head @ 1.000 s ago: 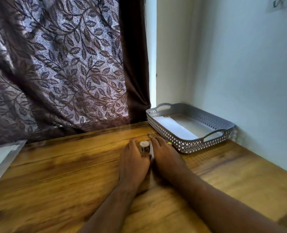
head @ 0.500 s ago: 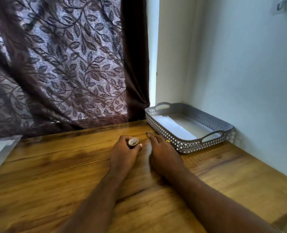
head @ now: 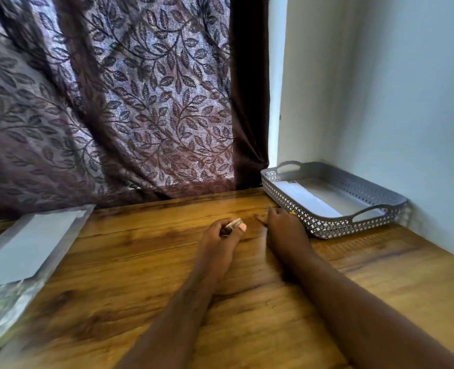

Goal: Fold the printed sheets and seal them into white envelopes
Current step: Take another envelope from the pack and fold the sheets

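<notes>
Near tray point(head: 332, 230), left hand point(head: 217, 242) grips (bottle point(head: 234, 224)).

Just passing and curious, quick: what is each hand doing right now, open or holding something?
Left hand: grips a small cylinder.
Right hand: open, fingers flat on the wooden table.

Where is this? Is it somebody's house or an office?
Probably a corner of a room in a home. A brown leaf-patterned curtain hangs behind the wooden table, plain white walls meet at the right, and a grey perforated plastic tray holds white paper.
</notes>
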A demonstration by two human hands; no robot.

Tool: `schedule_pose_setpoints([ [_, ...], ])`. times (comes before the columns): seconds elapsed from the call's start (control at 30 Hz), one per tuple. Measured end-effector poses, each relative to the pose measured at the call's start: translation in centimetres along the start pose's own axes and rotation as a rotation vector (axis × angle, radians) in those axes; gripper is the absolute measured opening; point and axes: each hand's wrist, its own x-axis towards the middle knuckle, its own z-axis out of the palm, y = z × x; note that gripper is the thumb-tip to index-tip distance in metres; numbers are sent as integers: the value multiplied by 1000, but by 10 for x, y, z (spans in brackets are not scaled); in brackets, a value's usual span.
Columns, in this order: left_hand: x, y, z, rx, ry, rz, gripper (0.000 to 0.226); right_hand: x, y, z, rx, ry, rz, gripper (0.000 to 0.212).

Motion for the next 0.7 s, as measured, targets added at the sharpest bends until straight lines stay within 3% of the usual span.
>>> schedule_pose_setpoints([
  [0.17,5,-3,1,29,4,32,39,-25,10,-10,-84,-20,-22,21],
  [0.4,-11,7,13,217,-207,211,35,-70,57,-34,-112,-42,-113,23],
  [0.57,-30,19,39,299,-314,444,41,-93,121,-46,-43,-4,-39,14],
  [0.7,-34,25,67,338,-401,507,44,-100,166,-58,-8,28,44,21],
])
